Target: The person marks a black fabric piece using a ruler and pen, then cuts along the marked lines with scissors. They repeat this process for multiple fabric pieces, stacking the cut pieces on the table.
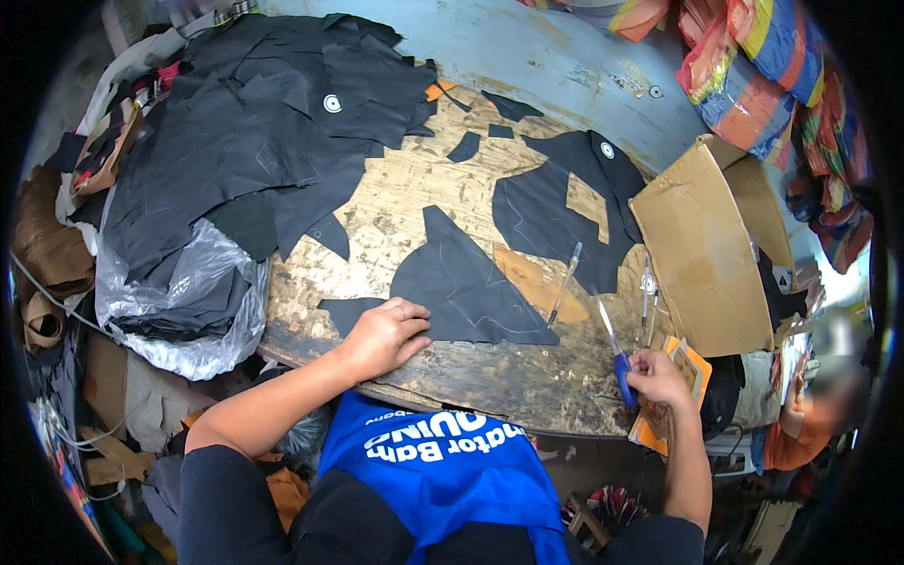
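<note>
A cut piece of black fabric (461, 287) with faint chalk lines lies flat on the worn wooden table (330, 268). My left hand (388, 334) rests at its lower left corner, fingers bent together and closed on the fabric edge. A smaller black scrap (344, 313) reaches out from under that hand. Near the table's front right edge, my right hand (657, 379) grips scissors (621, 363) by their blue handles. The blades point up and away, apart from the fabric. Between them lie a tan pattern piece (532, 285) and a pen (567, 282).
Layered black fabric (254, 104) covers the far left, above a clear plastic bag (179, 344). More cut black fabric (537, 202) lies at the back right beside a cardboard box (702, 254). Another pen (646, 292) and an orange-edged booklet (692, 363) sit near my right hand. A person (800, 428) appears at far right.
</note>
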Demonstrator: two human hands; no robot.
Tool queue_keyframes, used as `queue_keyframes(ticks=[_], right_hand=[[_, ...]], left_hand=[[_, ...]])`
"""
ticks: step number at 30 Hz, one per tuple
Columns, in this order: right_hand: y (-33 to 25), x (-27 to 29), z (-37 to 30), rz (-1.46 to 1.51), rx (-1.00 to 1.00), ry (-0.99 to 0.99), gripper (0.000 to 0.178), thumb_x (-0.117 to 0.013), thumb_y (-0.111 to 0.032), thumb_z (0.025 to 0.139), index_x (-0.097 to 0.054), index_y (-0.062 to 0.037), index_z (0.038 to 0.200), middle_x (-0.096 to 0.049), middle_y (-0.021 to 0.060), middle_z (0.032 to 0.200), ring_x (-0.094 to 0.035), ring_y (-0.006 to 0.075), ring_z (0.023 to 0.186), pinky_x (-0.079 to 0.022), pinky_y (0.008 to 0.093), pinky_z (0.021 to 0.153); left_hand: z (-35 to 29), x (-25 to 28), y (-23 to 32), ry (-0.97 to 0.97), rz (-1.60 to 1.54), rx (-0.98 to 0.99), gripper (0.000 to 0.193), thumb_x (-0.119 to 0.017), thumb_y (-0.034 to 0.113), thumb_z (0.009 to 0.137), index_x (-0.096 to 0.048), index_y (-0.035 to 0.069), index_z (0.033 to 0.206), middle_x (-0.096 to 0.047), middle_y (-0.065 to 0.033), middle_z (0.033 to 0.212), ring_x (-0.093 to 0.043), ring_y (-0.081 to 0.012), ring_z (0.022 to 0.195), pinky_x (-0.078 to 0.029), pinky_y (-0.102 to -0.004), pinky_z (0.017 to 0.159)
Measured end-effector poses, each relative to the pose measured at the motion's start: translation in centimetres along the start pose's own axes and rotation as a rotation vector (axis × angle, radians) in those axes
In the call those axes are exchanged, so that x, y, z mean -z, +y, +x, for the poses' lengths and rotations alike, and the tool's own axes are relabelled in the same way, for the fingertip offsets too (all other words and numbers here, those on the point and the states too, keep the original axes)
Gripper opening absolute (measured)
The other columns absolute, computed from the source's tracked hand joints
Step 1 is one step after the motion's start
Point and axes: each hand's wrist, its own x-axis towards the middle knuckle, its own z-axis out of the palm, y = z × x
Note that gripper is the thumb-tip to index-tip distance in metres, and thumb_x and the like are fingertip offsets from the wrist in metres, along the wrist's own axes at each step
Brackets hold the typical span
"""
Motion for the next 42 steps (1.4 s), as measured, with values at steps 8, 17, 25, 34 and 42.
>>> queue_keyframes(ticks=[8,17,25,34,42], right_hand=[[-3.1,-6.1,-4.4,0.103,0.164,-0.658,0.042,-0.078,-0.021,0.077,-0.058,0.0032,0.105,-0.063,0.0055,0.088,-0.06,0.0133,0.08,-0.049,0.0269,0.071],[-7.7,-10.9,-0.8,0.381,-0.086,-0.849,0.037,-0.066,-0.036,0.087,-0.056,-0.0009,0.089,-0.056,0.0024,0.073,-0.051,0.0086,0.064,-0.043,0.0238,0.054],[-8.7,-12.0,-0.9,0.108,0.006,-0.623,0.04,-0.073,-0.038,0.081,-0.055,-0.0037,0.069,-0.054,0.0016,0.054,-0.05,0.0086,0.045,-0.039,0.0238,0.041],[-9.5,-13.8,-0.4,0.206,0.072,-0.635,0.042,-0.068,-0.041,0.083,-0.057,-0.0009,0.075,-0.052,0.001,0.052,-0.047,0.0073,0.041,-0.036,0.0224,0.037],[-11.7,-14.9,0.8,0.201,0.068,-0.596,0.047,-0.073,-0.046,0.078,-0.057,-0.0026,0.071,-0.049,0.0017,0.052,-0.049,0.0095,0.042,-0.038,0.0233,0.038]], left_hand=[[0.9,-0.7,2.1,0.042,0.165,0.084,0.031,-0.074,0.027,0.07,-0.069,0.009,0.094,-0.064,-0.0037,0.093,-0.059,-0.0223,0.086,-0.052,-0.0328,0.07],[1.8,-2.2,2.7,0.141,0.186,0.076,0.013,-0.069,0.016,0.074,-0.068,0.008,0.085,-0.063,-0.0028,0.09,-0.058,-0.0207,0.08,-0.046,-0.0321,0.067],[1.1,-2.4,3.1,0.211,0.123,0.03,0.015,-0.072,0.008,0.069,-0.068,0.007,0.083,-0.063,-0.0033,0.083,-0.059,-0.0207,0.073,-0.047,-0.0322,0.065],[1.2,-2.5,3.9,0.21,-0.038,0.059,0.013,-0.072,0.004,0.069,-0.067,0.005,0.082,-0.063,-0.0056,0.08,-0.06,-0.0231,0.072,-0.049,-0.034,0.064],[1.1,-2.4,3.3,0.178,-0.156,0.148,0.008,-0.07,0.004,0.072,-0.066,0.004,0.079,-0.063,-0.0079,0.08,-0.059,-0.0261,0.075,-0.046,-0.0358,0.071]])
